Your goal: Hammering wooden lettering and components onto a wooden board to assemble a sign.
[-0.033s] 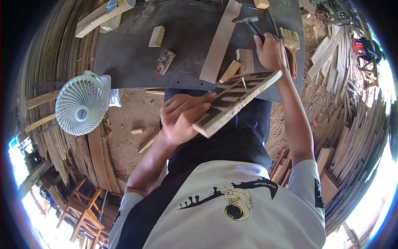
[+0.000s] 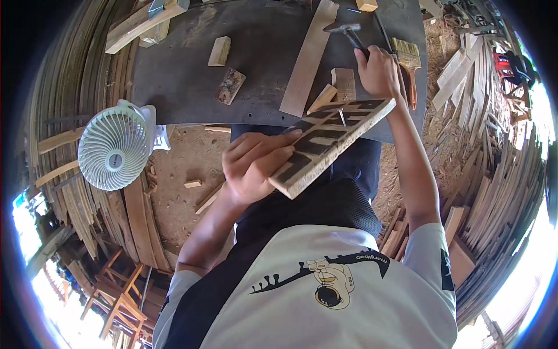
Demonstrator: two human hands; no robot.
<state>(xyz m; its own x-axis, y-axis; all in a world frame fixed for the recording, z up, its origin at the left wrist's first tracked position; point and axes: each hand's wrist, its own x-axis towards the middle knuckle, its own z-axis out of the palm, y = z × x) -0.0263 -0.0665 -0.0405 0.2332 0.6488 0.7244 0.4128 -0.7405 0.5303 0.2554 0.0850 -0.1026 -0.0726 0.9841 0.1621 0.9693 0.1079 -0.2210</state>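
My left hand (image 2: 256, 166) grips the near left end of a wooden board (image 2: 325, 138) with dark rectangular markings on its face. The board is tilted, its rough pale edge toward me, above my lap at the table's near edge. A nail (image 2: 342, 117) stands up from its face toward the far right end. My right hand (image 2: 379, 72) is closed around the dark handle of a hammer (image 2: 347, 30). The hammer's metal head lies beyond that hand, over the table and apart from the nail. Part of the handle is hidden by my fingers.
On the dark table (image 2: 261, 70) lie a long plank (image 2: 310, 58), small wood blocks (image 2: 231, 86) and a paintbrush (image 2: 408, 61) beside my right wrist. A white fan (image 2: 115, 148) is at the table's left corner. Stacked timber (image 2: 494, 203) lines both sides.
The board has tipped slightly, showing more of its marked face, and its near end sits a little lower. My left hand shifts slightly left; the hammer moves slightly left.
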